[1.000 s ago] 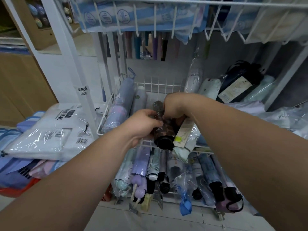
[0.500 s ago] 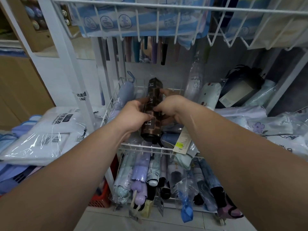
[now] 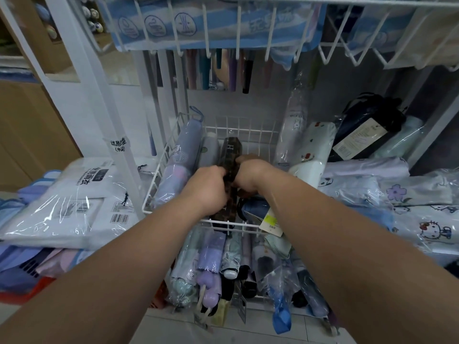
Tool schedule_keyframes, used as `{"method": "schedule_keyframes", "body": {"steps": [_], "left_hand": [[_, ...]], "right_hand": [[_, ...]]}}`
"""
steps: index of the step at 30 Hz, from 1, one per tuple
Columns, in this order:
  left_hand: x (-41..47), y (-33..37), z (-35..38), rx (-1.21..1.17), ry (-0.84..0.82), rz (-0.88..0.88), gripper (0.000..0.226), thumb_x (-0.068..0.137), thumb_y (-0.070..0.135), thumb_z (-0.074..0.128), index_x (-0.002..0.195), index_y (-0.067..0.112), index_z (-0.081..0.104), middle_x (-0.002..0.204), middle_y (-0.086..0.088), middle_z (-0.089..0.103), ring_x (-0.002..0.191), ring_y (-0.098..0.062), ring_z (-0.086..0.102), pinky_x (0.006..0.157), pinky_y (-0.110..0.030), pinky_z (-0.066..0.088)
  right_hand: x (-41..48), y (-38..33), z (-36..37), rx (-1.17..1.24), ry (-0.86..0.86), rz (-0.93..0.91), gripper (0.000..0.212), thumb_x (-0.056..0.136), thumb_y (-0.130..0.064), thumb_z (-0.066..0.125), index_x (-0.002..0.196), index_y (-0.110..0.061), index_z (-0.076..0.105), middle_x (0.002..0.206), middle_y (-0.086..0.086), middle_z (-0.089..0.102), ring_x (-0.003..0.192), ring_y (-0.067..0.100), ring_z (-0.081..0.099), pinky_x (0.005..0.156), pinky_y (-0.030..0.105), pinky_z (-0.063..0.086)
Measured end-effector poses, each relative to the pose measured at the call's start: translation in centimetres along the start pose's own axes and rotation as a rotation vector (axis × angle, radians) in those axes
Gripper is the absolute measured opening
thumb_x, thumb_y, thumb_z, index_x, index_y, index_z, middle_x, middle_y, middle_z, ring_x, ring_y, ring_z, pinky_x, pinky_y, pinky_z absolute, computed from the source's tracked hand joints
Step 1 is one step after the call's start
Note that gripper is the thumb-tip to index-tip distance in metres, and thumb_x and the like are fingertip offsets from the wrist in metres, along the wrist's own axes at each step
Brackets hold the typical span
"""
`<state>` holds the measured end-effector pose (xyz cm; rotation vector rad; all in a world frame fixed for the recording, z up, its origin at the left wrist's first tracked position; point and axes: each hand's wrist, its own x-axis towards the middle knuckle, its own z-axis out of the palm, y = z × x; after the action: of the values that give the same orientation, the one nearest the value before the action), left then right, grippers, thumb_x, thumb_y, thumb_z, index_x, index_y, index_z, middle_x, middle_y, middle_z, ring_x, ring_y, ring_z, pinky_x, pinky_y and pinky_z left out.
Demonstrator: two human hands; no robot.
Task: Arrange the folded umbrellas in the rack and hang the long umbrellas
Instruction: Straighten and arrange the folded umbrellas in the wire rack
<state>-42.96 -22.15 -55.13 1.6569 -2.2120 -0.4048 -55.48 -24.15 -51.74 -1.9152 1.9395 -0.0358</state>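
Brown umbrella [image 3: 229,150] lies lengthwise, pointing away, in the wire basket [image 3: 248,130]; left hand [image 3: 211,186] and right hand [image 3: 252,175] clamp its middle.

Both arms outstretched — left hand [image 3: 211,186] and right hand [image 3: 250,173] side by side, fingers apparently curled.

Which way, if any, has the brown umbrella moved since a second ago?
Yes. The brown umbrella went deeper into the wire basket, from its front rail toward its back wall.
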Motion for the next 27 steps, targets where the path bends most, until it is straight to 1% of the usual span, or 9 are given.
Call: {"method": "schedule_keyframes", "body": {"steps": [2,4,7,11,15,19,22,25,27], "left_hand": [[0.1,0.0,0.3,0.059,0.019,0.016,0.015,0.087,0.02,0.067,0.101,0.014,0.069,0.101,-0.015,0.07,0.095,-0.036,0.067,0.072,-0.031,0.047],[0.3,-0.1,0.3,0.131,0.036,0.03,0.017,0.085,0.024,0.069,0.1,0.015,0.071,0.104,-0.015,0.064,0.096,-0.037,0.065,0.078,-0.036,0.051],[0.5,-0.3,-0.4,0.161,0.016,0.028,0.025,0.08,0.03,0.076,0.101,0.018,0.073,0.106,-0.014,0.06,0.099,-0.036,0.063,0.087,-0.039,0.053],[-0.2,-0.2,-1.0,0.118,0.019,0.028,0.031,0.079,0.032,0.079,0.106,0.016,0.074,0.107,-0.014,0.062,0.101,-0.033,0.062,0.089,-0.039,0.052],[-1.4,1.1,-1.5,-0.16,0.17,0.055,0.032,0.088,0.031,0.074,0.117,0.018,0.072,0.111,-0.006,0.069,0.101,-0.025,0.065,0.09,-0.033,0.052],[-3.0,4.9,-1.8,-0.554,0.08,0.148,0.036,0.092,0.029,0.07,0.127,0.026,0.067,0.11,0.007,0.07,0.1,-0.01,0.067,0.096,-0.033,0.053],[-3.1,7.2,-1.3,-0.688,-0.047,0.178,0.039,0.093,0.029,0.07,0.131,0.032,0.063,0.115,0.007,0.067,0.105,-0.012,0.066,0.1,-0.039,0.053],[-2.9,8.4,-0.6,-0.697,-0.14,0.133,0.048,0.09,0.038,0.069,0.136,0.042,0.057,0.117,0.008,0.066,0.106,-0.013,0.066,0.097,-0.044,0.055],[-3.0,8.8,-0.2,-0.692,-0.155,0.111,0.05,0.088,0.039,0.07,0.136,0.041,0.057,0.115,0.004,0.067,0.1,-0.013,0.068,0.09,-0.04,0.058]], "right_hand": [[0.2,0.1,0.0,-0.036,-0.012,-0.015,0.043,0.093,-0.016,0.066,0.134,-0.008,0.056,0.128,0.011,0.063,0.095,0.021,0.057,0.089,0.027,0.049],[-0.1,0.5,0.1,0.086,0.0,-0.007,0.048,0.093,-0.011,0.064,0.139,-0.006,0.052,0.13,0.014,0.062,0.106,0.025,0.062,0.093,0.026,0.05],[-0.6,0.8,-0.2,0.299,0.136,-0.003,0.043,0.093,-0.007,0.058,0.136,-0.004,0.055,0.132,0.019,0.061,0.119,0.035,0.062,0.099,0.042,0.053],[-2.4,0.9,-1.7,0.41,0.295,-0.042,0.035,0.089,-0.009,0.06,0.124,-0.008,0.064,0.119,0.016,0.069,0.11,0.035,0.067,0.093,0.044,0.056],[-5.9,2.4,-3.6,0.404,0.549,-0.135,0.035,0.089,-0.015,0.066,0.124,-0.02,0.067,0.108,0.002,0.072,0.101,0.02,0.068,0.092,0.03,0.054],[-10.0,6.1,-4.3,0.33,0.771,-0.122,0.037,0.088,-0.02,0.07,0.125,-0.019,0.069,0.107,-0.001,0.073,0.101,0.018,0.067,0.093,0.035,0.053],[-12.3,9.1,-3.9,0.091,0.872,0.001,0.041,0.086,-0.041,0.071,0.122,-0.021,0.069,0.105,0.006,0.07,0.103,0.03,0.062,0.088,0.04,0.051],[-13.8,10.2,-3.6,-0.094,0.826,0.098,0.045,0.087,-0.058,0.061,0.122,-0.031,0.067,0.105,0.004,0.07,0.108,0.035,0.056,0.085,0.042,0.043],[-14.3,10.3,-3.3,-0.153,0.737,0.097,0.048,0.088,-0.061,0.055,0.129,-0.037,0.061,0.108,0.001,0.072,0.113,0.034,0.053,0.09,0.044,0.038]]}}
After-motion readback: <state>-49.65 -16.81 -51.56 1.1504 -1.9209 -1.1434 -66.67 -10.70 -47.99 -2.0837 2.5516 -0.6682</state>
